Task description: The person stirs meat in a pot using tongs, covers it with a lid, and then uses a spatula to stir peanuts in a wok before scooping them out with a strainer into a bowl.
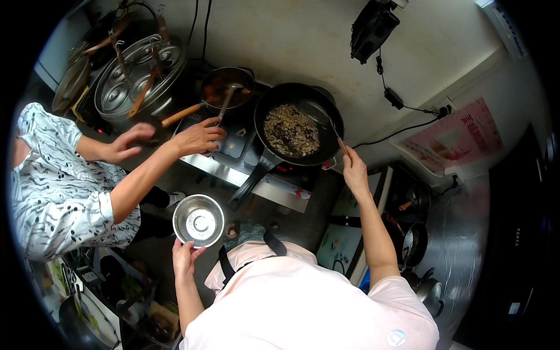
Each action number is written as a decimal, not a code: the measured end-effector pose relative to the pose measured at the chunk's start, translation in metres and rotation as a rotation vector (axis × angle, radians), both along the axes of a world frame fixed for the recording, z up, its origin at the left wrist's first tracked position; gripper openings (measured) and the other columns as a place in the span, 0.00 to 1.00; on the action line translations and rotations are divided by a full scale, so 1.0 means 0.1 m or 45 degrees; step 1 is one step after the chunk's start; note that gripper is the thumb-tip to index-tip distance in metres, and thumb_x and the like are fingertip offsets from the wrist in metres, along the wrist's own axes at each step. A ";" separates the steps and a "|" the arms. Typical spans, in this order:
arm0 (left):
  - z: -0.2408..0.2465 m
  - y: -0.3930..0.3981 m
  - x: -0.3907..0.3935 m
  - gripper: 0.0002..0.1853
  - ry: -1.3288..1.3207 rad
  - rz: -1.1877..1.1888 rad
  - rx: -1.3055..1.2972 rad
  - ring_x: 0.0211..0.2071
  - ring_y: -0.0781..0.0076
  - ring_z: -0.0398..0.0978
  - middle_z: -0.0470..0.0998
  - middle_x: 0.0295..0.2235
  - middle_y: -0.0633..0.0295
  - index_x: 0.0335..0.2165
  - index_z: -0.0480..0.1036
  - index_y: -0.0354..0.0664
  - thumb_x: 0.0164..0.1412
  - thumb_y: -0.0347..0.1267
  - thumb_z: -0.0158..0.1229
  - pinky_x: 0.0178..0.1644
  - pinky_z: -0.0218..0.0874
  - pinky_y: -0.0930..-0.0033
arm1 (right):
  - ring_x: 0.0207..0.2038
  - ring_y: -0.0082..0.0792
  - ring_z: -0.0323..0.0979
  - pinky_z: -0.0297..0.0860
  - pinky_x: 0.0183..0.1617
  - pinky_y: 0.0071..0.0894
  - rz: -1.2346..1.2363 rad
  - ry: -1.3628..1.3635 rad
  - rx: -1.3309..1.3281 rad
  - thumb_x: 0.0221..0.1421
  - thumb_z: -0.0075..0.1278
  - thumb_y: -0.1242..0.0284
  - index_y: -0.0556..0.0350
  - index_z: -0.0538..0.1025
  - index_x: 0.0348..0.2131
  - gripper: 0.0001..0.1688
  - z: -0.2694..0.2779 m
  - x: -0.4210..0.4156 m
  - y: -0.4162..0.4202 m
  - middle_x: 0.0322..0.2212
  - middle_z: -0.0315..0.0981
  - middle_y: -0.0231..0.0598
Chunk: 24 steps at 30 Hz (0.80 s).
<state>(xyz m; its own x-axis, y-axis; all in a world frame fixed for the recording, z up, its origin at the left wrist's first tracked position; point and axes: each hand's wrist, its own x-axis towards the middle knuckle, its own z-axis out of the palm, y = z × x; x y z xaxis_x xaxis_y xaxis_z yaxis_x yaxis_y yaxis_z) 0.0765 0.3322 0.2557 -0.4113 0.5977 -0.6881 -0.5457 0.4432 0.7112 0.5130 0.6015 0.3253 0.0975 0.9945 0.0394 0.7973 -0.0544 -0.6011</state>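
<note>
My left hand [187,259] grips the rim of a small metal bowl [199,221], which looks bare inside. In my right hand [355,170] is the brown handle of a spatula or ladle [340,140], its metal head resting in the black frying pan [302,131]. Chopped, browned food [291,130] covers much of the pan's floor. The pan stands on an induction cooker [286,179] with a lit red display, and its black handle [251,181] points toward me.
Another person [74,183] stands at left, one hand on a ladle [226,103] in a small saucepan [229,87]. Beyond is a large steel pot [140,78] holding lidded containers and wooden-handled utensils. Cords run down the wall. Pots [428,291] sit at right, vegetables [89,317] at lower left.
</note>
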 end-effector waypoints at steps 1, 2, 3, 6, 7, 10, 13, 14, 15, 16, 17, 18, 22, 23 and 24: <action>-0.01 -0.01 0.00 0.20 -0.005 0.003 -0.005 0.28 0.65 0.76 0.74 0.36 0.51 0.48 0.61 0.32 0.54 0.20 0.45 0.29 0.76 0.67 | 0.47 0.44 0.71 0.65 0.50 0.36 0.027 0.030 0.013 0.62 0.41 0.69 0.60 0.68 0.53 0.22 -0.04 -0.01 -0.03 0.43 0.73 0.49; -0.01 -0.03 0.00 0.21 -0.012 0.006 -0.012 0.28 0.65 0.76 0.74 0.36 0.51 0.49 0.61 0.32 0.54 0.20 0.45 0.29 0.76 0.67 | 0.44 0.42 0.72 0.66 0.48 0.35 0.054 0.059 0.023 0.62 0.41 0.69 0.60 0.68 0.53 0.22 -0.06 -0.02 -0.06 0.40 0.74 0.47; -0.02 -0.04 0.00 0.21 -0.019 0.008 -0.019 0.29 0.65 0.76 0.74 0.37 0.51 0.49 0.61 0.32 0.54 0.19 0.45 0.29 0.76 0.67 | 0.41 0.38 0.72 0.66 0.46 0.33 0.064 0.096 -0.011 0.62 0.41 0.69 0.60 0.68 0.52 0.22 -0.05 -0.02 -0.09 0.38 0.74 0.44; -0.04 -0.06 -0.02 0.21 -0.028 0.002 -0.024 0.29 0.64 0.76 0.73 0.37 0.50 0.49 0.61 0.32 0.54 0.19 0.44 0.29 0.76 0.68 | 0.33 0.31 0.71 0.67 0.40 0.29 0.089 0.216 -0.121 0.61 0.42 0.69 0.60 0.69 0.51 0.21 0.08 -0.03 -0.18 0.31 0.73 0.40; -0.03 -0.06 -0.03 0.21 -0.030 0.001 -0.026 0.29 0.64 0.76 0.73 0.36 0.50 0.49 0.61 0.32 0.54 0.19 0.44 0.29 0.76 0.68 | 0.32 0.32 0.72 0.67 0.39 0.30 0.096 0.261 -0.160 0.61 0.42 0.69 0.60 0.70 0.50 0.21 0.19 -0.04 -0.23 0.29 0.74 0.41; 0.03 -0.06 -0.03 0.20 -0.026 0.017 -0.053 0.28 0.65 0.76 0.73 0.36 0.51 0.48 0.61 0.32 0.54 0.19 0.44 0.28 0.76 0.68 | 0.28 0.27 0.69 0.65 0.35 0.26 0.110 0.357 -0.364 0.60 0.42 0.69 0.62 0.71 0.49 0.21 0.61 -0.11 -0.38 0.25 0.71 0.37; 0.11 -0.04 -0.04 0.19 -0.040 0.014 -0.051 0.28 0.65 0.76 0.73 0.36 0.52 0.47 0.62 0.32 0.54 0.18 0.43 0.28 0.76 0.69 | 0.26 0.23 0.66 0.65 0.34 0.24 0.151 0.382 -0.472 0.60 0.42 0.69 0.62 0.71 0.50 0.21 0.79 -0.07 -0.47 0.22 0.67 0.33; 0.12 -0.03 -0.06 0.18 -0.038 0.014 -0.063 0.28 0.66 0.76 0.73 0.36 0.52 0.46 0.63 0.33 0.54 0.18 0.43 0.28 0.76 0.69 | 0.27 0.26 0.68 0.65 0.35 0.25 0.166 0.327 -0.470 0.60 0.42 0.70 0.62 0.71 0.50 0.21 0.80 -0.03 -0.47 0.23 0.69 0.35; 0.14 -0.03 -0.06 0.18 -0.036 0.011 -0.074 0.28 0.66 0.76 0.73 0.36 0.52 0.46 0.63 0.33 0.54 0.18 0.43 0.28 0.76 0.69 | 0.28 0.28 0.70 0.66 0.36 0.27 0.182 0.271 -0.468 0.60 0.42 0.70 0.61 0.71 0.50 0.21 0.81 0.01 -0.46 0.24 0.71 0.38; 0.15 -0.03 -0.06 0.18 -0.033 0.009 -0.084 0.28 0.66 0.76 0.73 0.36 0.52 0.45 0.63 0.33 0.54 0.18 0.43 0.28 0.76 0.68 | 0.31 0.33 0.72 0.67 0.38 0.29 0.177 0.210 -0.414 0.60 0.42 0.70 0.61 0.71 0.50 0.21 0.79 0.05 -0.43 0.26 0.73 0.41; 0.17 -0.02 -0.07 0.18 -0.028 0.008 -0.096 0.28 0.66 0.76 0.73 0.36 0.52 0.45 0.63 0.33 0.54 0.18 0.43 0.28 0.76 0.68 | 0.34 0.38 0.73 0.67 0.40 0.32 0.169 0.151 -0.358 0.60 0.42 0.70 0.60 0.71 0.50 0.20 0.75 0.08 -0.41 0.29 0.74 0.45; 0.20 -0.01 -0.07 0.18 -0.023 0.010 -0.109 0.28 0.66 0.76 0.73 0.36 0.52 0.45 0.63 0.33 0.54 0.18 0.43 0.28 0.76 0.68 | 0.37 0.43 0.74 0.68 0.43 0.34 0.161 0.091 -0.303 0.60 0.42 0.70 0.60 0.71 0.50 0.20 0.73 0.10 -0.39 0.32 0.75 0.49; 0.34 0.01 -0.04 0.18 -0.019 0.010 -0.148 0.28 0.66 0.76 0.73 0.36 0.52 0.45 0.63 0.32 0.54 0.18 0.43 0.28 0.76 0.68 | 0.45 0.53 0.70 0.65 0.49 0.42 0.166 -0.081 -0.085 0.60 0.41 0.70 0.58 0.71 0.50 0.20 0.77 0.10 -0.26 0.40 0.73 0.55; 0.34 0.00 -0.04 0.18 -0.021 0.008 -0.148 0.28 0.66 0.76 0.73 0.36 0.52 0.45 0.63 0.32 0.54 0.18 0.43 0.28 0.76 0.68 | 0.45 0.54 0.70 0.65 0.49 0.42 0.160 -0.097 -0.042 0.61 0.40 0.70 0.58 0.70 0.50 0.20 0.76 0.12 -0.23 0.40 0.73 0.55; 0.33 0.00 -0.03 0.18 -0.019 0.005 -0.146 0.28 0.66 0.76 0.73 0.36 0.52 0.45 0.63 0.32 0.54 0.18 0.43 0.28 0.76 0.68 | 0.45 0.54 0.70 0.65 0.49 0.43 0.154 -0.114 0.001 0.61 0.40 0.70 0.57 0.70 0.51 0.20 0.74 0.14 -0.20 0.40 0.73 0.55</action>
